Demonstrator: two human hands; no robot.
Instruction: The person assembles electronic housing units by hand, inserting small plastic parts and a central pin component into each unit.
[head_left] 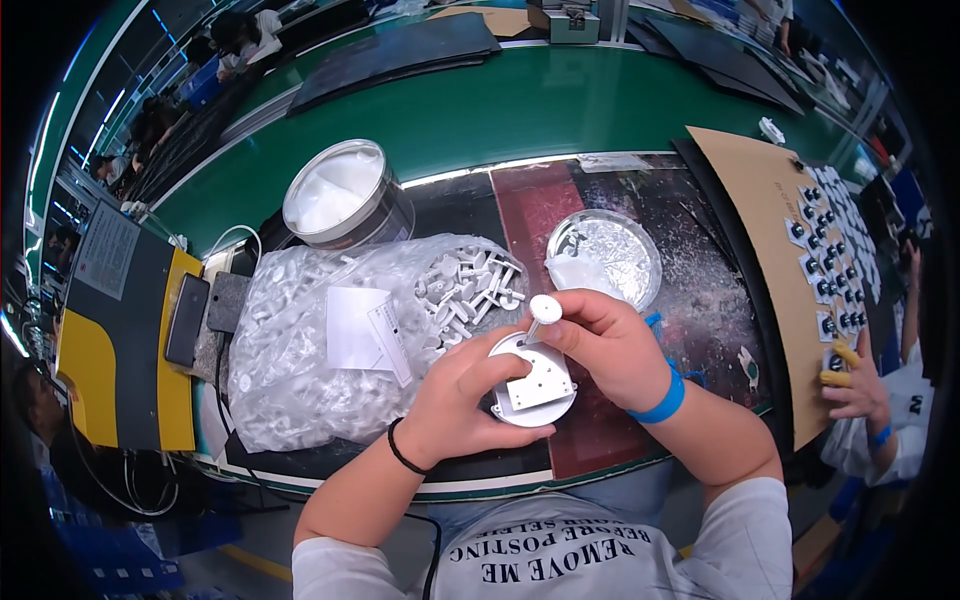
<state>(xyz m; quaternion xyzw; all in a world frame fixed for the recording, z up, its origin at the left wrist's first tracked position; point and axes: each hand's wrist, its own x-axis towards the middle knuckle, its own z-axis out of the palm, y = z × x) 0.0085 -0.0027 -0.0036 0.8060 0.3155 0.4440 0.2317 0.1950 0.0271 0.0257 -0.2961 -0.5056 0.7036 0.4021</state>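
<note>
My left hand (450, 400) is closed around a round white plastic housing (535, 411), gripping it near the table's front edge. A flat plate with small holes sits in the housing, and my left fingertips rest on it. Between thumb and fingers, my right hand (618, 345) pinches a white plastic knob (545, 309) with a round head and a short stem. The stem points down at the housing's upper edge; whether its end touches is hidden. Beside my left hand lies a clear plastic bag (290, 375), its mouth showing several similar white stemmed pieces (462, 290).
Behind the bag stands a metal tin (360, 225) with a plastic liner. A shallow foil-coloured dish (635, 255) sits beyond my right hand. At right, a cardboard sheet (755, 215) carries rows of small parts, with a co-worker's hand (858, 385) over it. A phone (187, 320) leans by a yellow-grey machine (95, 345).
</note>
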